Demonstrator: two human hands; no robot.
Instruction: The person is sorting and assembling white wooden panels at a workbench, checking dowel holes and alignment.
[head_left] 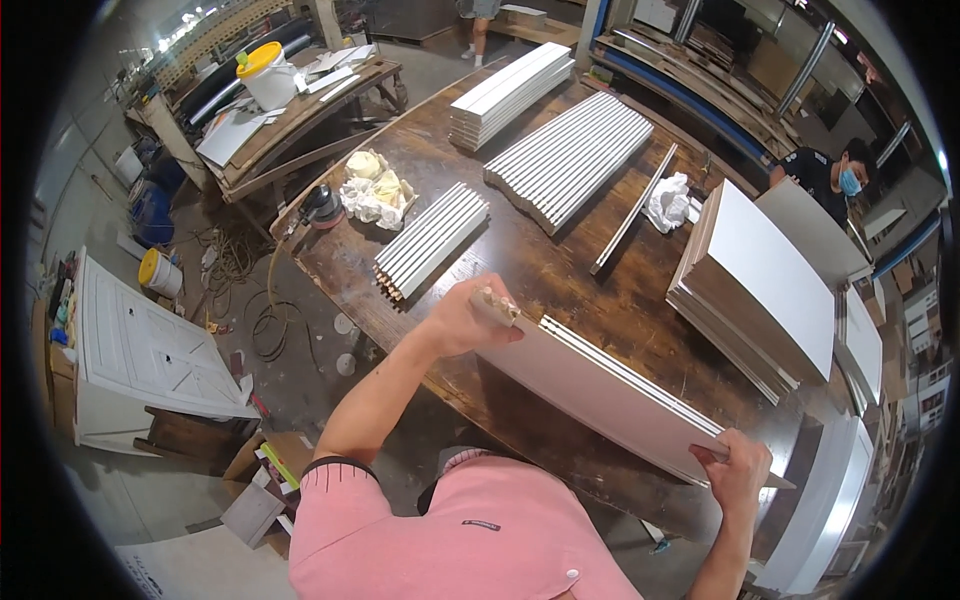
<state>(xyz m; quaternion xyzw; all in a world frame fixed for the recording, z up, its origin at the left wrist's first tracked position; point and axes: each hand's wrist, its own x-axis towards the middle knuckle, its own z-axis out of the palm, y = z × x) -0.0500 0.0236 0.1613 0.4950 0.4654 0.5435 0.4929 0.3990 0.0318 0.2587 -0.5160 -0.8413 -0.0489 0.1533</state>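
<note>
My left hand (462,318) is closed round the left end of a long, pale flat board (590,395), with its fingers over the end edge. Near the other end, my right hand (742,470) grips the same board by its upper edge. The board is tilted on its long edge along the near side of the brown wooden table (560,275). Just behind it show narrow white strips (640,372), their lower parts hidden by the board. Beyond my left hand lies a bundle of white strips (435,240) with brown ends.
Farther back on the table are a wide row of white mouldings (570,155) and stacked white boards (512,92). A single strip (635,208) lies beside crumpled white paper (668,203). White panels (770,265) are piled at the right, near another person (815,180). A sander-like tool (323,207) sits at the left edge.
</note>
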